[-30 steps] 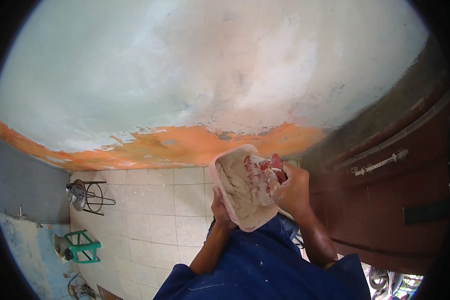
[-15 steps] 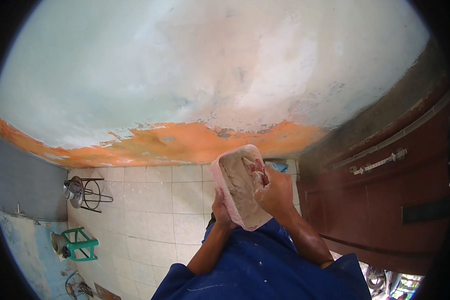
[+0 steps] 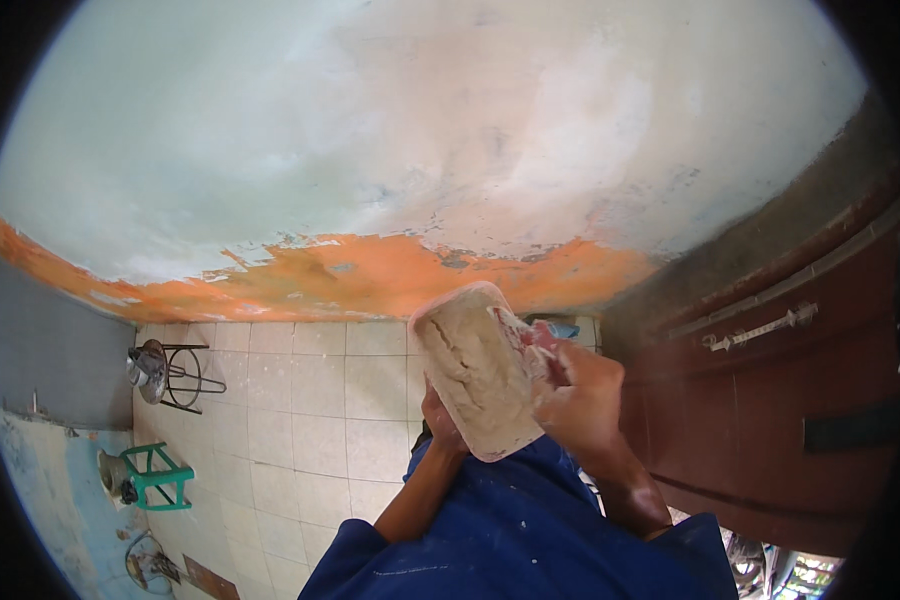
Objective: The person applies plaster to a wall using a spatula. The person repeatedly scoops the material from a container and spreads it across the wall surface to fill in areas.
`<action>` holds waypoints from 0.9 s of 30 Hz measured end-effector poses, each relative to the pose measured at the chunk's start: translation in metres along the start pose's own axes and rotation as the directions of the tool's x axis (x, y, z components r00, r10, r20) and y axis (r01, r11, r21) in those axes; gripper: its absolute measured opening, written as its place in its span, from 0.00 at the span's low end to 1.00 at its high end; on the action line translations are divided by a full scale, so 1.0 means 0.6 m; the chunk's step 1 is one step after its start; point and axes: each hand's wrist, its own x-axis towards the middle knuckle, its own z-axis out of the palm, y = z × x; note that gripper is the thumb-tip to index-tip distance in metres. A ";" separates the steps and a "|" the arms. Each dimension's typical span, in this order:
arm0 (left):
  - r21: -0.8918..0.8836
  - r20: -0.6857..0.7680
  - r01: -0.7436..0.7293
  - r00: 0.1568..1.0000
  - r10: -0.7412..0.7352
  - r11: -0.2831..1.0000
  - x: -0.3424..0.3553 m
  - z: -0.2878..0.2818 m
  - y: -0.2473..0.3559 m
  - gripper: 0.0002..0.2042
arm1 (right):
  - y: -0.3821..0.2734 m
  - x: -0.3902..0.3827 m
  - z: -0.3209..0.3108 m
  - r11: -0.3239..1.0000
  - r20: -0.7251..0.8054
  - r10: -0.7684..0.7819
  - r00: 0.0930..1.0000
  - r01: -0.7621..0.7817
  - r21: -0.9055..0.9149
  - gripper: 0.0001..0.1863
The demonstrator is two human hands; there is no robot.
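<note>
My left hand [image 3: 442, 418] supports a pinkish rectangular tub [image 3: 419, 335] from its left side, fingers curled against the wall and underside. Thick beige putty [image 3: 475, 370] fills the tub, with a rough crease down its middle. My right hand [image 3: 585, 400] is closed round a red-handled putty knife [image 3: 538, 343] smeared with putty, at the tub's right edge. Its blade is partly hidden by the hand and the rim.
Ahead stands a patchy pale wall [image 3: 420, 130] with an orange band [image 3: 370, 280] along its bottom. A dark red door [image 3: 710, 420] is at right. A round metal stool [image 3: 175, 375] and a green stool [image 3: 160, 478] stand on the tiled floor [image 3: 310, 400] at left.
My right hand and the putty knife have moved right, from over the putty to the tub's right edge. The tub has tilted slightly, showing more putty.
</note>
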 end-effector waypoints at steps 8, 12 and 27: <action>0.026 0.126 -0.076 0.989 0.073 0.997 -0.001 0.009 0.001 0.30 | -0.011 -0.033 0.005 0.964 0.188 -0.020 0.982 0.069 -0.257 0.22; -0.055 0.000 0.023 1.000 -0.023 0.998 -0.002 0.001 -0.005 0.29 | 0.013 -0.043 0.029 0.985 0.126 -0.035 0.991 0.056 -0.163 0.21; 0.071 -0.073 0.033 0.997 -0.028 0.997 -0.004 0.032 0.008 0.30 | 0.009 -0.025 0.004 0.987 0.026 0.147 0.989 -0.148 0.055 0.08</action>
